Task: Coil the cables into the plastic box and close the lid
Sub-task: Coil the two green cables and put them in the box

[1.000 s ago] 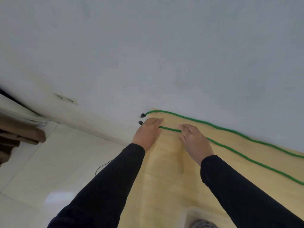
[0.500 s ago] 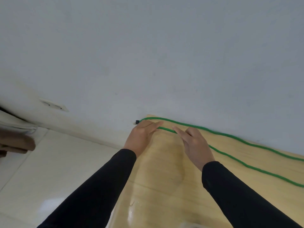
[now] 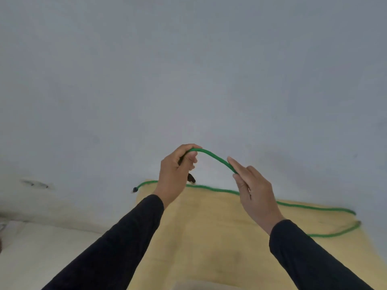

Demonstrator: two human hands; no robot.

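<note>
2 arms reach into the head view, each covered by a long, plain black sleeve that ends at the wrist. The left hand (image 3: 174,172) and right hand (image 3: 254,189) are bare, with no gloves, rings or watch showing. Fingernails are short.

We see the thin green braided cable (image 3: 211,155) arching between left hand (image 3: 174,170) and right hand (image 3: 254,189), above the pale wooden table (image 3: 209,237).

Wall (image 3: 188,80) blocks beyond table (image 3: 209,237); cable (image 3: 293,205) lines far edge.
</note>
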